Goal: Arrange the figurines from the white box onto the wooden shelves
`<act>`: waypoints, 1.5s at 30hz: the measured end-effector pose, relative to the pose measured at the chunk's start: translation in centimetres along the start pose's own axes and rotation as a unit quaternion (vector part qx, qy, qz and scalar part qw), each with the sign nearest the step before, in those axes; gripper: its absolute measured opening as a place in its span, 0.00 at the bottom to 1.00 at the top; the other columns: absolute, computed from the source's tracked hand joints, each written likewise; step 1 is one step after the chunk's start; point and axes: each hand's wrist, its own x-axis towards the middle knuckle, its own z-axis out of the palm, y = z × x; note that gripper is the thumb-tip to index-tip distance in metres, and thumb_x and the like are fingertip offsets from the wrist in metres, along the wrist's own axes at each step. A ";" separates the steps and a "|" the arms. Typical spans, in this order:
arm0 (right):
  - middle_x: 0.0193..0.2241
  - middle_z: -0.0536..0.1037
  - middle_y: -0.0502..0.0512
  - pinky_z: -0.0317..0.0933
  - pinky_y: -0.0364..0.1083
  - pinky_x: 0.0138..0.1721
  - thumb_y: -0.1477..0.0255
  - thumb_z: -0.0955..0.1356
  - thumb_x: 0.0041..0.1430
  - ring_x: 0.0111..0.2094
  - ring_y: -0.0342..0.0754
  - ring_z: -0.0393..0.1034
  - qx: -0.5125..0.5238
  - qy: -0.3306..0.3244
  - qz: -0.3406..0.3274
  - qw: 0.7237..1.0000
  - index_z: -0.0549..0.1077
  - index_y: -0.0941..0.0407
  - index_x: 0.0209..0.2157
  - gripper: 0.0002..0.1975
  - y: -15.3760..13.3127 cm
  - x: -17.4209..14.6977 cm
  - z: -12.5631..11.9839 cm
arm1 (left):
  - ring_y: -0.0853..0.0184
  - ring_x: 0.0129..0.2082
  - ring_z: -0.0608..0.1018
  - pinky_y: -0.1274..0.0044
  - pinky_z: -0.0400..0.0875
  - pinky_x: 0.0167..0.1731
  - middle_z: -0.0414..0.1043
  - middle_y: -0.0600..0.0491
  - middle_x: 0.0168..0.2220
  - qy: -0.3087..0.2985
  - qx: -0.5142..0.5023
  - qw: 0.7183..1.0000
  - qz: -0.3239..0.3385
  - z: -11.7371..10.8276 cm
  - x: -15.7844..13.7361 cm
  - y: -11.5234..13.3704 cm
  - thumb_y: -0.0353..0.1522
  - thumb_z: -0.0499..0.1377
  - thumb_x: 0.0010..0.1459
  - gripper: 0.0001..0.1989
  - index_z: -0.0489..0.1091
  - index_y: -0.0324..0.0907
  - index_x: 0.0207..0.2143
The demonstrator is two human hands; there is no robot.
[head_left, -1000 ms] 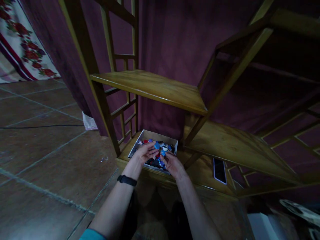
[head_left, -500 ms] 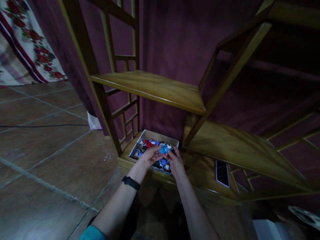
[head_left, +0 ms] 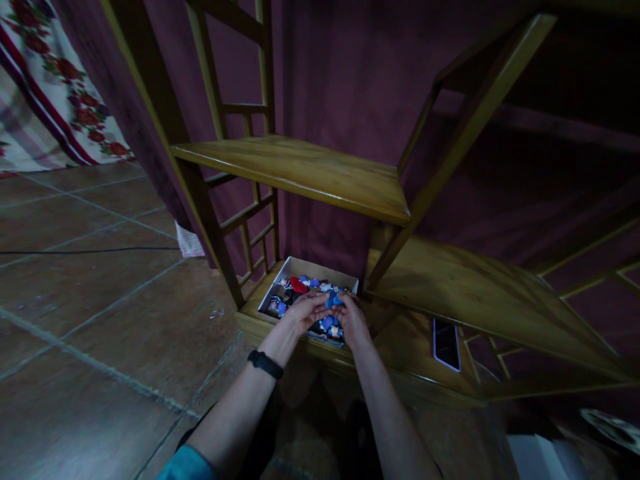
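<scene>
Between my two hands is a small blue figurine (head_left: 332,300), pinched by the fingertips over an open white cardboard box (head_left: 274,283). My left hand (head_left: 304,312) grips its left side, and my right hand (head_left: 354,321) holds it from the right. Inside the box lie several small figurines (head_left: 330,325) in blue, purple, white and black, along with a red piece (head_left: 299,285). My hands and wrists cover part of the box's front and middle. The fine details of the held figurine are too small to make out.
The box rests on the bottom board of a wooden shelf unit (head_left: 295,175). To the right lies a phone-like dark object (head_left: 446,345) with a pale rim. A slanting post (head_left: 450,160) rises right of the box. A purple curtain (head_left: 325,87) hangs behind.
The blue figurine has been turned in my fingers, showing a plainer blue side with less white. Both hands stay over the box; the view has shifted slightly.
</scene>
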 end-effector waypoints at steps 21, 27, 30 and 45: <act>0.38 0.73 0.48 0.66 0.43 0.32 0.72 0.64 0.47 0.33 0.45 0.69 -0.281 -0.107 -0.151 0.942 0.66 0.50 0.45 0.20 -0.3 0.0 -1.4 | 0.74 0.22 0.74 0.80 0.72 0.28 0.73 0.53 0.24 0.040 0.033 0.998 0.039 -0.2 0.1 0.4 0.29 0.65 0.44 0.08 0.70 0.36 0.28; 0.34 0.75 0.46 0.65 0.43 0.31 0.75 0.65 0.45 0.26 0.42 0.68 -0.274 -0.085 -0.137 0.948 0.69 0.48 0.44 0.21 -0.9 -0.3 -1.3 | 0.74 0.21 0.74 0.78 0.72 0.28 0.72 0.54 0.22 0.055 0.033 0.997 0.039 -0.3 0.0 0.4 0.30 0.66 0.42 0.09 0.70 0.37 0.26; 0.33 0.75 0.46 0.65 0.43 0.32 0.74 0.66 0.44 0.27 0.43 0.69 -0.231 -0.070 -0.123 0.963 0.70 0.49 0.44 0.21 -0.9 -0.2 -1.2 | 0.73 0.21 0.74 0.77 0.73 0.29 0.73 0.52 0.22 0.055 0.034 0.997 0.036 -0.2 0.0 0.4 0.30 0.67 0.42 0.10 0.69 0.36 0.25; 0.33 0.75 0.48 0.66 0.42 0.32 0.75 0.69 0.40 0.29 0.43 0.69 -0.185 -0.058 -0.101 0.976 0.71 0.51 0.42 0.23 -0.3 0.6 -1.7 | 0.73 0.20 0.73 0.79 0.73 0.26 0.71 0.53 0.20 0.056 0.061 0.994 0.074 0.4 -0.7 0.2 0.31 0.67 0.40 0.10 0.70 0.35 0.24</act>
